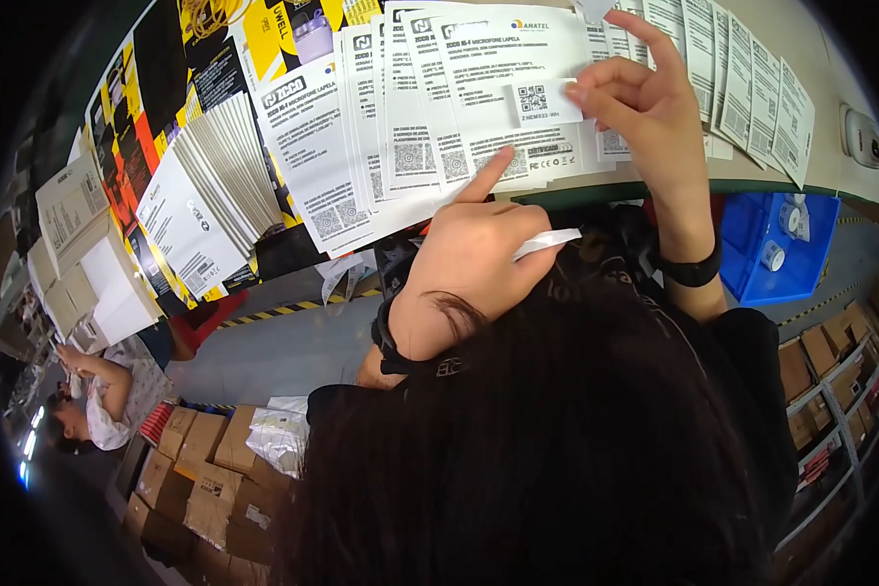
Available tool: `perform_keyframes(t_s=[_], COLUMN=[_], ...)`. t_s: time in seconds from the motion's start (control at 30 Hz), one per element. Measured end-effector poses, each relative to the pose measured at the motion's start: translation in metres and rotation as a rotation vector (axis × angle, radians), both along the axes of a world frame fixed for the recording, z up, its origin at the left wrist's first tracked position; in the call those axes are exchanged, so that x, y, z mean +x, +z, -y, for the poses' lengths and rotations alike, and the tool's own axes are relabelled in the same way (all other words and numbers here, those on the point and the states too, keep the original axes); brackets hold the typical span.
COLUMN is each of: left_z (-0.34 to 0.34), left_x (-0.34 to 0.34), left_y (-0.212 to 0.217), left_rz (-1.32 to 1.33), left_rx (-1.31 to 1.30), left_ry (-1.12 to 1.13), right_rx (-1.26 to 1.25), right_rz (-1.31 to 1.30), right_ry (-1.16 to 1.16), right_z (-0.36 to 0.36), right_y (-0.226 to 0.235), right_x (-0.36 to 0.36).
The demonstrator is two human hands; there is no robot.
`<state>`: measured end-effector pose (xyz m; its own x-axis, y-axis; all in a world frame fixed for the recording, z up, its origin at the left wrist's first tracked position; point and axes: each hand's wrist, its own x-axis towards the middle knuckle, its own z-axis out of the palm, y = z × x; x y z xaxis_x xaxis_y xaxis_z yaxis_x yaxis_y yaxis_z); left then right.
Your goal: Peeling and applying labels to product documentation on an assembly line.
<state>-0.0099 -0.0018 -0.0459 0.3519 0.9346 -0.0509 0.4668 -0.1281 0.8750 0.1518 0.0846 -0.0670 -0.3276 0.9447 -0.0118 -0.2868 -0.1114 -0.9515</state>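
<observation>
The right hand (645, 103) pinches a small white code sticker (545, 102) between thumb and fingers, holding it against the top white printed sheet (498, 68) of a fanned row on the bench (752, 174). The left hand (479, 249) points its forefinger onto that sheet, other fingers curled around a white backing strip (547, 241)

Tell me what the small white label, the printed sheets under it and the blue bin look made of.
Small white label in the right hand: thin matte paper, probably adhesive-backed; it curls slightly. Printed sheets: thin white paper or light card, matte, fanned flat in overlapping rows. Blue bin: likely moulded plastic, uniform colour, smooth rigid walls.
</observation>
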Motion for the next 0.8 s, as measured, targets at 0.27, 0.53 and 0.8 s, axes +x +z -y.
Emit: perform_keyframes(t_s=[0.27,0.53,0.8], left_z=[-0.006,-0.006,-0.006], left_x=[-0.003,-0.004,-0.004], left_y=[-0.008,-0.018,-0.018], left_rz=[-0.013,-0.012,-0.018], left_rx=[-0.002,0.006,-0.02], left_ry=[-0.023,-0.028,-0.045], right_rx=[-0.022,-0.261,0.388], right_rz=[0.074,0.382,-0.002], right_ry=[-0.031,-0.137,-0.127], right_z=[-0.005,-0.001,-0.013], right_y=[-0.004,0.002,-0.064], right_x=[-0.009,-0.009,-0.01])
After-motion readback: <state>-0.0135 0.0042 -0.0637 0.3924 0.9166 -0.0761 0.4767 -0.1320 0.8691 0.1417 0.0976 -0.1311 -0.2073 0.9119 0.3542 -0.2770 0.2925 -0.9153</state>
